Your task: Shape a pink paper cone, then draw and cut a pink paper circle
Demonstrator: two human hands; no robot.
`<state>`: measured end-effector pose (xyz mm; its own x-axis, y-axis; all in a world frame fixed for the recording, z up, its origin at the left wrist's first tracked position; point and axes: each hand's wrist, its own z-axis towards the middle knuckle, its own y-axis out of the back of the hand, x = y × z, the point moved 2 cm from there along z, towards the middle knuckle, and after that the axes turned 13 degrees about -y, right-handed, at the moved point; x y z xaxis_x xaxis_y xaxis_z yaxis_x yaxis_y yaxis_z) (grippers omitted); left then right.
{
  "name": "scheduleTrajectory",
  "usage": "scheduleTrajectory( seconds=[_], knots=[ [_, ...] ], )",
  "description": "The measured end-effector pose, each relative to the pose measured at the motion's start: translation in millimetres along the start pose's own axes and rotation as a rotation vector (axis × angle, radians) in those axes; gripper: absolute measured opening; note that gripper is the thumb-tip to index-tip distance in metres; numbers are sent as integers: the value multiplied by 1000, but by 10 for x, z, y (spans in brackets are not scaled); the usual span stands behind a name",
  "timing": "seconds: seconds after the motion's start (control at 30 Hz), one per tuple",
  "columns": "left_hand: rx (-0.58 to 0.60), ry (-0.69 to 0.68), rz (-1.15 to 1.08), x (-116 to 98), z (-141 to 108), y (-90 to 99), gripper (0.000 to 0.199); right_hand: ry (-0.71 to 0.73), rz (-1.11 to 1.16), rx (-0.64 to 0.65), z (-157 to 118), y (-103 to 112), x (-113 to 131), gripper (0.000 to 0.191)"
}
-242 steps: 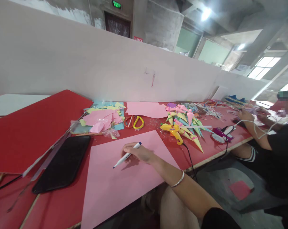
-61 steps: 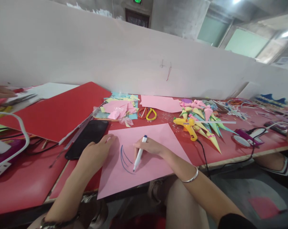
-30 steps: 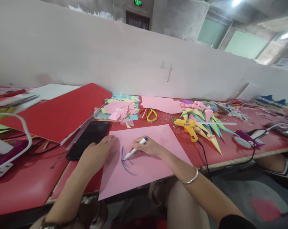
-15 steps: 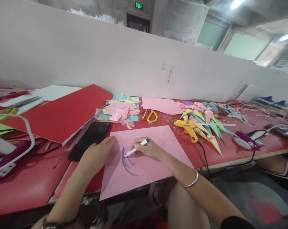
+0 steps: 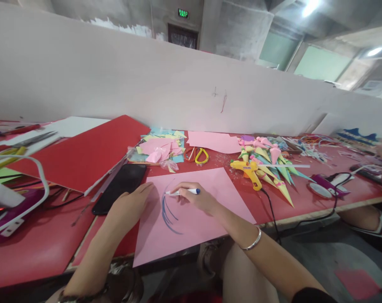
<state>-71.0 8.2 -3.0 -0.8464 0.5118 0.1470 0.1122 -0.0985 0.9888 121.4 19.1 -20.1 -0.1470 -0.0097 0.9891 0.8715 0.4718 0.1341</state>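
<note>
A large pink sheet (image 5: 209, 227) lies on the red table and hangs over its front edge. Curved dark blue lines (image 5: 166, 214) are drawn on its left half. My right hand (image 5: 192, 197) grips a white marker (image 5: 174, 193) with a blue end, its tip on the paper at the upper end of the lines. Flat on the sheet's left edge rests my left hand (image 5: 132, 206), fingers stretched out and holding nothing. A black phone (image 5: 119, 187) lies just left of that hand.
Behind the sheet are paper scraps (image 5: 161, 147) and yellow-handled scissors (image 5: 201, 156). A yellow glue gun (image 5: 249, 170) with a cable lies right, beside paper cones (image 5: 284, 189). Red board (image 5: 83, 151) and a purple power strip (image 5: 17, 210) are left. Another person's arm (image 5: 361, 216) shows far right.
The marker tip has moved up along the curved lines, and the marker is now held flatter. My left hand has stayed on the paper. The view has shifted slightly.
</note>
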Motion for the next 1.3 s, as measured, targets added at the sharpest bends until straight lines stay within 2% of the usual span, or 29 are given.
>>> scheduleTrajectory(
  seconds=[0.07, 0.1, 0.23, 0.37, 0.47, 0.57, 0.63, 0.73, 0.83, 0.97, 1.07, 1.13, 1.3],
  knots=[
    [-11, 1, -14, 0, -1, 6, 47, 13, -30, 62, -1, -29, 1, 27],
    [-10, 5, -17, 1, -2, 5, 47, 36, -62, 47, 5, -33, 4, 26],
    [19, 23, 5, 8, -8, -15, 47, 120, -226, -222, 24, 17, 28, 24],
    [26, 31, 19, 9, -13, -15, 49, -17, -376, -478, 23, 137, -10, 23],
    [41, 34, 10, 11, -10, -8, 49, -59, -315, -593, 45, 242, -62, 22],
    [34, 40, 9, 10, -1, 3, 48, 10, -206, -611, 19, 302, -69, 25],
    [31, 54, 11, 4, 4, 6, 47, 77, -198, -556, -98, 298, -35, 27],
    [33, 65, 32, -17, -5, -7, 48, 152, -442, -394, -448, 218, 41, 25],
    [44, 71, 70, -42, -35, -18, 50, 244, -802, -437, -895, 126, 87, 21],
    [42, 106, 39, -31, -20, 73, 45, 241, -859, -510, -1296, 48, -25, 27],
    [36, 80, 20, 11, 129, 203, 36, 263, -808, -653, -1388, 41, -174, 30],
    [31, 65, 17, 43, 274, 260, 33, 260, -779, -701, -1375, 43, -260, 28],
    [-27, 47, -24, 87, 513, 207, 27, 235, -733, -738, -1303, 42, -323, 25]
  ],
)
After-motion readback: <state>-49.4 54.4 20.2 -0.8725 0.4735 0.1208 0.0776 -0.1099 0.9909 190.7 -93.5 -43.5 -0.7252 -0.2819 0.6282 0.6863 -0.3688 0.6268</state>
